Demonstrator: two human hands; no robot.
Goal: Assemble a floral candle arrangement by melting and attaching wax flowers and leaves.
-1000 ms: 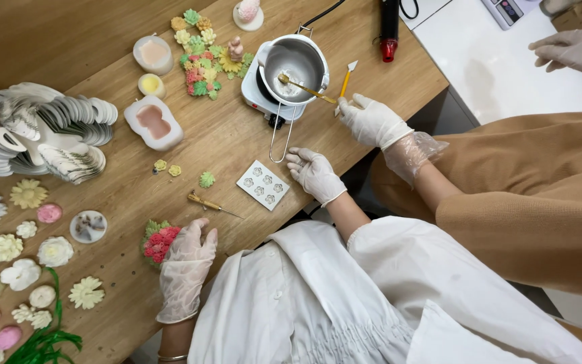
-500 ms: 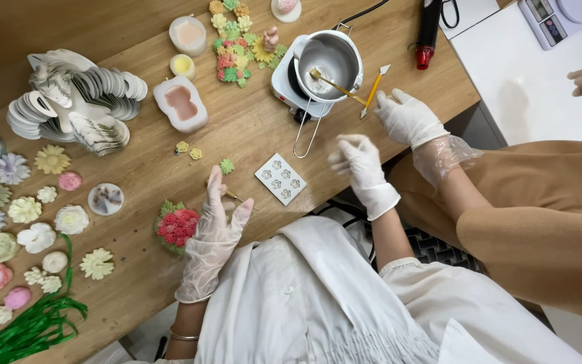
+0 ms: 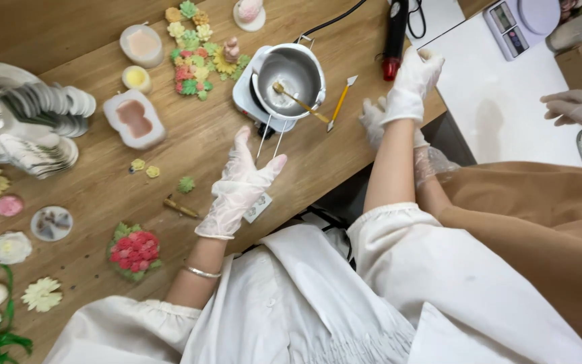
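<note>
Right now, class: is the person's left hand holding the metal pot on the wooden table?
No. The left hand hovers open, fingers spread, below the metal pot, gripping nothing.

The gloved left hand (image 3: 240, 185) has lifted off the wooden bench (image 3: 89, 195) beside the red flower piece (image 3: 134, 248) and now hovers open over the small white mould card (image 3: 258, 207). The gloved right hand (image 3: 409, 84) has left that card and reaches toward the red-tipped black tool (image 3: 395, 34).
</note>
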